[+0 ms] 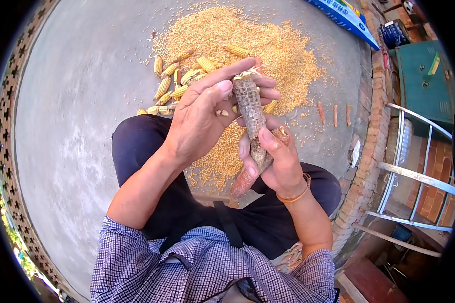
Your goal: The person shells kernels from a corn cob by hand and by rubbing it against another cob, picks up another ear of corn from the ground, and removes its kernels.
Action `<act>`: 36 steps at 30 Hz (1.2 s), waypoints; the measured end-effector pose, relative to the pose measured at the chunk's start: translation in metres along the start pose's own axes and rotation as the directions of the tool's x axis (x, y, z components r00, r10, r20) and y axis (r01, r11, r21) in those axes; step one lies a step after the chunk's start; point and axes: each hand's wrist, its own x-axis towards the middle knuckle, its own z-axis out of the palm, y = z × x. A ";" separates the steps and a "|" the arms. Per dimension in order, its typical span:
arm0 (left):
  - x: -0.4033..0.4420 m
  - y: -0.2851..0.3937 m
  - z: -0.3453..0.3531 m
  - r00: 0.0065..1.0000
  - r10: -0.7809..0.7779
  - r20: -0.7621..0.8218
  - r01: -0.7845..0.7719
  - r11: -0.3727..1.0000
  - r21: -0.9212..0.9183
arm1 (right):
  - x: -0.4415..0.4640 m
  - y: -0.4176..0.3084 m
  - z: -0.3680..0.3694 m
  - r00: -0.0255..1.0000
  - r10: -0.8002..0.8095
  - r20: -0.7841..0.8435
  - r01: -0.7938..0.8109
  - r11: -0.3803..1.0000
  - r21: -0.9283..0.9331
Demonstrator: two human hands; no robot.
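Grey corncob [249,103], left hand [203,110] cupped behind, right hand [278,159] gripping low

two hands [199,113], three slim reddish cobs [335,115]

Kernels [288,60] spread over the floor [71,101] before the person and between the legs. Ears of corn [162,88] cluster at their left margin; three cobs [335,115] lie side by side to their right. A sack [341,20] lies at far right. Bricks [369,146] border the floor on the right; beyond them are a cabinet [424,81] and, nearer, a frame [417,174]. Above the kernels, the upper cob [248,103] lies in the right hand [268,146].
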 end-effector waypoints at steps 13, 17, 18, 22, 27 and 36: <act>-0.001 0.002 -0.001 0.999 0.002 -0.044 0.004 0.993 0.116 | 0.002 0.003 -0.002 0.999 0.008 0.035 -0.008 1.000 -0.001; -0.004 -0.004 -0.004 0.996 0.054 -0.068 -0.049 0.996 0.081 | 0.000 0.003 0.001 1.000 0.014 -0.015 -0.015 0.997 -0.070; -0.004 -0.004 -0.004 0.996 0.058 -0.065 -0.054 0.996 0.069 | 0.000 0.002 0.003 1.000 0.012 -0.022 -0.014 0.996 -0.084; -0.003 -0.002 -0.005 0.998 0.022 -0.061 -0.019 0.999 0.041 | -0.002 0.002 0.009 0.998 -0.005 -0.063 -0.002 0.995 -0.103; 0.001 -0.001 0.000 0.991 0.031 -0.134 -0.024 0.998 0.050 | -0.003 0.002 0.010 0.992 -0.027 -0.119 0.008 0.987 -0.160; 0.000 -0.002 -0.002 0.991 0.008 -0.133 0.011 0.989 0.146 | -0.003 0.002 0.015 0.970 -0.173 -0.169 0.090 0.908 -0.410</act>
